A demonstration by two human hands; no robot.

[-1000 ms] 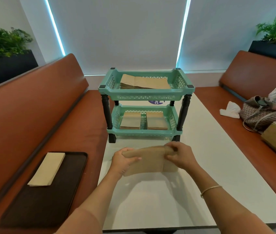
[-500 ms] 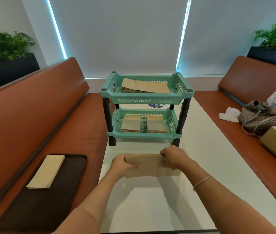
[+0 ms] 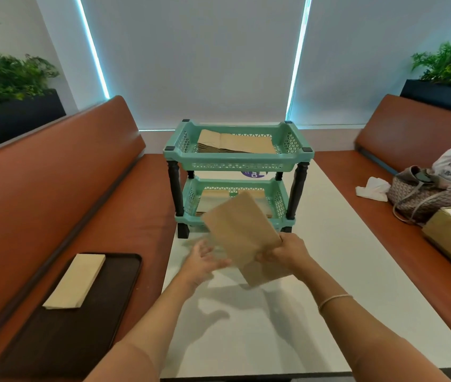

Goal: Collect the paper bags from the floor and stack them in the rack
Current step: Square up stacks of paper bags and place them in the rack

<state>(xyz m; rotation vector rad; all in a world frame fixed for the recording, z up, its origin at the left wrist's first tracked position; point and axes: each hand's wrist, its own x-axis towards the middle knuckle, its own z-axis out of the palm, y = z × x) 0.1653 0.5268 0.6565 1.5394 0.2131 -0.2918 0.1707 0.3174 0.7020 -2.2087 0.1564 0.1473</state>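
At frame centre, my right hand grips a flat brown paper bag; my left hand hovers released before the teal two-tier plastic rack.

Black tray on left bench; woven handbag, white table.

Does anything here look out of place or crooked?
One flat brown paper bag lies alone on the dark tray on the left bench, not in the teal two-tier plastic rack. The top-tier bag stack looks slightly fanned at its left edge.
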